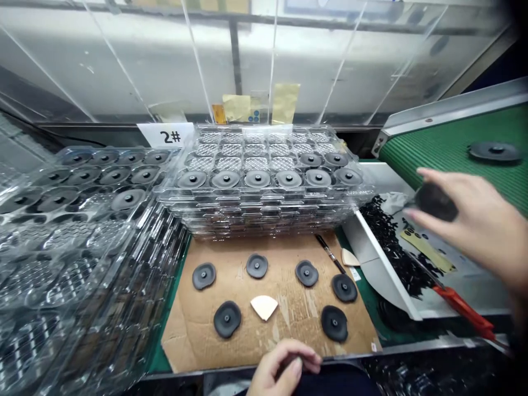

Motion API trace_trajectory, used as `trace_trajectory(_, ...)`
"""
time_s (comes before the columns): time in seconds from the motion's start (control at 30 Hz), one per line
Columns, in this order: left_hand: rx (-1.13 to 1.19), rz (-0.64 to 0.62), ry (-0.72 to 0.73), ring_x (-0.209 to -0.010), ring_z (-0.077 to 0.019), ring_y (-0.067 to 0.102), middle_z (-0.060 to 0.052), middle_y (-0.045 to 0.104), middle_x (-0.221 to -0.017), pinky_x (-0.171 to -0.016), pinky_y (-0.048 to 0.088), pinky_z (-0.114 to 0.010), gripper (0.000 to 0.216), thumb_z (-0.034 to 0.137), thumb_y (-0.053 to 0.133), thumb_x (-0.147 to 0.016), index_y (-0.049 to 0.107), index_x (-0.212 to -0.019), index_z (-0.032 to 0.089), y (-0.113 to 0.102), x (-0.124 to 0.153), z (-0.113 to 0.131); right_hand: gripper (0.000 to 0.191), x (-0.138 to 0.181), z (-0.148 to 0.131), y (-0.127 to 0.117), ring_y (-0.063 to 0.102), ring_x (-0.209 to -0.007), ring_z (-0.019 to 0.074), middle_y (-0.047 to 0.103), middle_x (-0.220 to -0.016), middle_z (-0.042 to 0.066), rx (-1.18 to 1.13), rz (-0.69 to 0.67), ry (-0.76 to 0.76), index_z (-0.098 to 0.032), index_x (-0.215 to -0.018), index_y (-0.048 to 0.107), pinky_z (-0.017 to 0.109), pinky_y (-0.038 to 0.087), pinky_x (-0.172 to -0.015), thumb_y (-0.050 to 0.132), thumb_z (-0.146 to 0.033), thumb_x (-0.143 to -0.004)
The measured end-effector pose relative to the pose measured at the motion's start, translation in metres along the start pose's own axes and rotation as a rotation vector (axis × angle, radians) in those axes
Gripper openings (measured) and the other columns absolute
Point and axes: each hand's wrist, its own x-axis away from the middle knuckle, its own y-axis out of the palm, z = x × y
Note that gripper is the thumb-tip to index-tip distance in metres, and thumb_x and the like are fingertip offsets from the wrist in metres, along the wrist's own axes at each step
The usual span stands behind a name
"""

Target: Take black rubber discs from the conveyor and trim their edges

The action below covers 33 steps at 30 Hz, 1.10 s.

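My right hand [474, 225] is raised at the right, over the white tray, with its fingers shut on a dark round disc [435, 202]. My left hand [284, 367] rests curled at the near edge of the cardboard sheet [280, 330]; whether anything is in it I cannot tell. Several black rubber discs lie on the cardboard, such as one [227, 318] at the front left and one [334, 323] at the front right. A small beige fan-shaped piece [264, 306] lies among them.
A stack of clear blister trays [264, 181] partly filled with discs stands behind the cardboard, more trays [78, 220] at the left. The white tray [383, 264] holds small black parts. A green conveyor belt [454, 148] carries one disc [495, 151]. Red-handled tool [466, 311] at right.
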Motion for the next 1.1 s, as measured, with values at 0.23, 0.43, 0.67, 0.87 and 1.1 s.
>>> trace_trajectory(0.23,0.791,-0.132,-0.184,-0.123,-0.0249,0.042,-0.013,0.035,-0.138,-0.096,0.038,-0.04,0.049,0.048,0.026,-0.092,0.04,-0.13,0.019,0.016,-0.018,0.017,0.096,0.14,-0.134,0.044,0.031,-0.128,0.022,0.031,-0.139,0.006,-0.463,-0.46,-0.629,-0.022,-0.145,0.008,0.04,0.03,-0.108,0.062,-0.059,-0.075)
trace_trajectory(0.43,0.899,-0.03,-0.089,-0.125,-0.0283,0.039,-0.012,0.033,-0.14,-0.101,0.032,-0.045,0.048,0.046,0.023,-0.093,0.032,-0.135,0.024,0.015,0.012,0.023,0.1,0.18,-0.15,0.077,0.019,-0.131,0.0318,0.017,-0.143,0.012,-0.614,-0.398,-0.386,-0.023,-0.144,0.009,0.049,0.032,-0.102,0.065,-0.06,-0.07)
trace_trajectory(0.67,0.792,0.018,0.077,-0.124,-0.0253,0.041,-0.011,0.039,-0.137,-0.105,0.029,-0.043,0.048,0.043,0.021,-0.094,0.041,-0.132,0.023,0.013,0.04,0.021,0.065,0.184,-0.163,0.074,0.025,-0.13,0.0253,0.017,-0.142,0.009,-0.741,-0.472,-0.408,-0.028,-0.138,0.022,0.043,0.039,-0.1,0.055,-0.046,-0.085)
trace_trajectory(0.87,0.731,-0.062,0.105,-0.128,-0.029,0.035,-0.013,0.034,-0.14,-0.106,0.025,-0.046,0.049,0.042,0.024,-0.093,0.044,-0.132,0.021,0.009,0.043,0.019,0.06,0.183,-0.168,0.068,0.029,-0.129,0.0233,0.02,-0.141,0.008,-0.809,-0.499,-0.393,-0.029,-0.135,0.026,0.04,0.041,-0.099,0.055,-0.046,-0.085)
trace_trajectory(1.1,0.697,-0.045,0.114,-0.126,-0.0266,0.038,-0.012,0.038,-0.138,-0.108,0.022,-0.046,0.046,0.04,0.03,-0.092,0.044,-0.132,0.022,0.007,0.044,0.019,0.064,0.185,-0.171,0.069,0.029,-0.13,0.0231,0.016,-0.143,0.008,-0.8,-0.517,-0.376,-0.03,-0.137,0.023,0.04,0.042,-0.099,0.055,-0.045,-0.085)
